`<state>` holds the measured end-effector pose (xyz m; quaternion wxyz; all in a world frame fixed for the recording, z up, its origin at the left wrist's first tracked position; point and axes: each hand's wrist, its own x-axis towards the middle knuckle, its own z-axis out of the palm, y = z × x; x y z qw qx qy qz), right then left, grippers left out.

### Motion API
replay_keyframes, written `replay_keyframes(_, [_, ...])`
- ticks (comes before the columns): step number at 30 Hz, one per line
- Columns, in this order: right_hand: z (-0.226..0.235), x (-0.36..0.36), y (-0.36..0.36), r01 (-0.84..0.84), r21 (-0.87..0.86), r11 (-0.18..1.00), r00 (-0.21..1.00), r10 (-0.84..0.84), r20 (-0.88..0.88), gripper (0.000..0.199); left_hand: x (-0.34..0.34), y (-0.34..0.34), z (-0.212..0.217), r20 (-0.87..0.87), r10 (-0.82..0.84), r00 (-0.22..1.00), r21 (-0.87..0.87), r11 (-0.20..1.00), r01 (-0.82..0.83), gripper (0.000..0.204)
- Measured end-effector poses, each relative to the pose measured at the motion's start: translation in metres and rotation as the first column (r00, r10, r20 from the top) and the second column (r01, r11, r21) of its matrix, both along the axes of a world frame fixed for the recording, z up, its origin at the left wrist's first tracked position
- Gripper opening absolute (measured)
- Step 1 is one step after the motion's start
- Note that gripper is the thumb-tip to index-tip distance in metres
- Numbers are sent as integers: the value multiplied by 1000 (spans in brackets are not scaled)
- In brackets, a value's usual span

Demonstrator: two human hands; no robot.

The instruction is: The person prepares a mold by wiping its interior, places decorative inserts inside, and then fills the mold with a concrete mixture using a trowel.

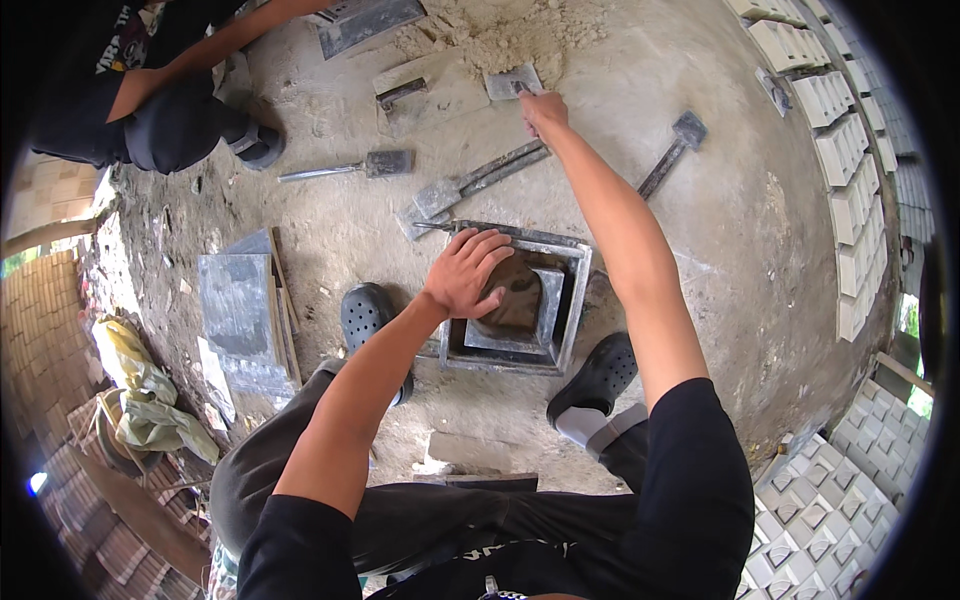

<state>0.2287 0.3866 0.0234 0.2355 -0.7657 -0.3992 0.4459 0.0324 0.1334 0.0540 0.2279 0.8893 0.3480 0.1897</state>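
Observation:
Between my feet stands a square metal mould (pixel 572 318) with a smaller square form (pixel 548 308) set inside it. A brown, damp-looking mass (pixel 513 300) fills the middle of that form. My left hand (pixel 468 272) rests over the mould's far left corner, palm down and fingers spread, holding nothing. With the right arm stretched forward, my right hand (pixel 545 114) is closed round the handle of a flat-bladed trowel (pixel 512 82). Its blade lies on the floor at the near edge of a pile of sandy mix (pixel 515 35).
Several flat tools lie around, including a long-handled one (pixel 345 170) and another (pixel 688 130). Stacked plates (pixel 235 310) lie left of my foot. Another person's leg (pixel 175 125) is at the far left. Rows of pale blocks (pixel 845 150) line the right side.

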Motion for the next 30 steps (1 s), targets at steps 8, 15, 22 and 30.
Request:
replay_keyframes(8, [50, 71, -76, -112, 77, 991, 988, 119, -99, 47, -1, -5, -1, 4, -3, 1000, 41, 999, 3, 64])
replay_keyframes(15, [170, 152, -197, -261, 43, 964, 964, 262, -32, 55, 1, -14, -2, -26, 20, 999, 95, 995, -17, 64])
replay_keyframes(22, [216, 215, -310, -450, -155, 879, 886, 462, 48, 53, 59, -64, -10, 242, 198, 950, -23, 980, -199, 57])
replay_keyframes(30, [224, 207, -350, -601, -315, 735, 742, 659, 124, 44, 93, -94, -30, 354, 278, 893, -254, 948, -194, 65])
